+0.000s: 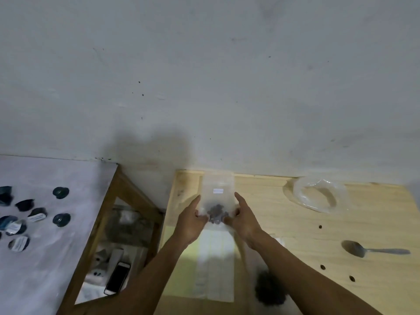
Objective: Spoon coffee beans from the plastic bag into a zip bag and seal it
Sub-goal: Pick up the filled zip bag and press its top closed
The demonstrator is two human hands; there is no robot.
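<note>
The tabletop is pale yellowish wood dotted with a few dark holes. The zip bag is cloudy clear plastic with a small white label, dark brown-grey coffee beans showing through. The spoon is dull grey metal. Left of it, a white cloth carries dark teal and black pieces, some with white striped labels.

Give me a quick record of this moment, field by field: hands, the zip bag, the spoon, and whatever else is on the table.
left hand: grips the zip bag's left edge
right hand: grips its right edge
zip bag: held over the table, a few coffee beans inside; seal state unclear
spoon: lies on the table, right side, untouched
plastic bag: far right of the table
phone: on the lower shelf, left
</note>
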